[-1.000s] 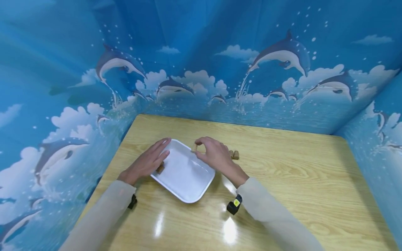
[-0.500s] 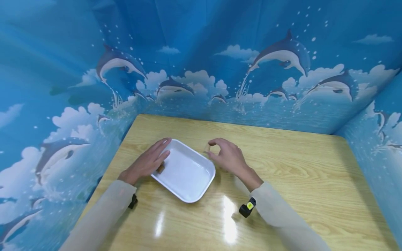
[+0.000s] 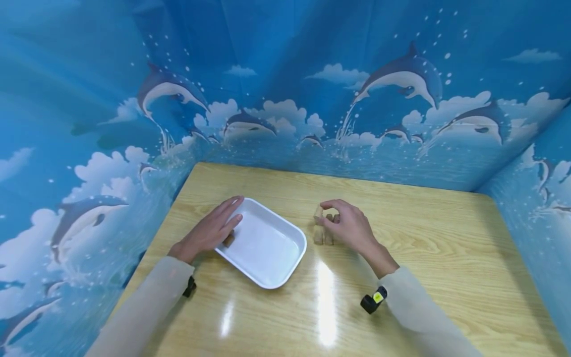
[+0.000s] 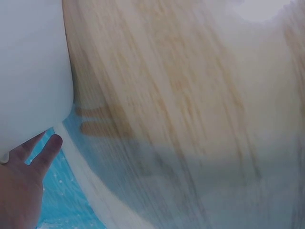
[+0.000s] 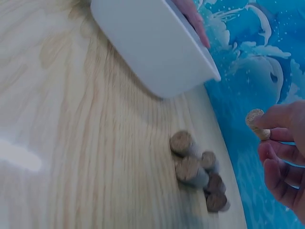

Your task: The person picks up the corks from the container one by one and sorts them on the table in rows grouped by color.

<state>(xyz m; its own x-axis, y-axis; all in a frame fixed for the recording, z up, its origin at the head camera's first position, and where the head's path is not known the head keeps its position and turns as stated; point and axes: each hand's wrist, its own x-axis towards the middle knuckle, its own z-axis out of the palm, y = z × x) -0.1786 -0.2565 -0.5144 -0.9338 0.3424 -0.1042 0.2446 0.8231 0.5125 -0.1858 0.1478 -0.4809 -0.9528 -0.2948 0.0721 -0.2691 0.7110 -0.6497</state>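
Observation:
In the head view, my right hand (image 3: pixel 350 225) pinches a light cork (image 3: pixel 318 211) between thumb and index finger. The same cork (image 5: pixel 258 125) shows in the right wrist view, held above the table, its other fingers loosely bent. Several corks (image 5: pixel 192 171) stand upright in a tight group below that hand; my fingers partly cover them in the head view. My left hand (image 3: pixel 209 228) rests at the left rim of a white rectangular tray (image 3: pixel 278 218), fingers extended. Beside its palm, a brown cork piece (image 3: pixel 228 239) lies in the tray, partly hidden.
A wood-grain table (image 3: pixel 424 258) bears everything, with shiny light reflections at the front. Blue dolphin-print curtains (image 3: pixel 285 89) enclose its back and sides. Each wrist wears a small black camera, such as the right wrist camera (image 3: pixel 371 302).
My right hand has moved right with the cork, from over the tray's far rim to above the standing corks. The left hand and tray have stayed still.

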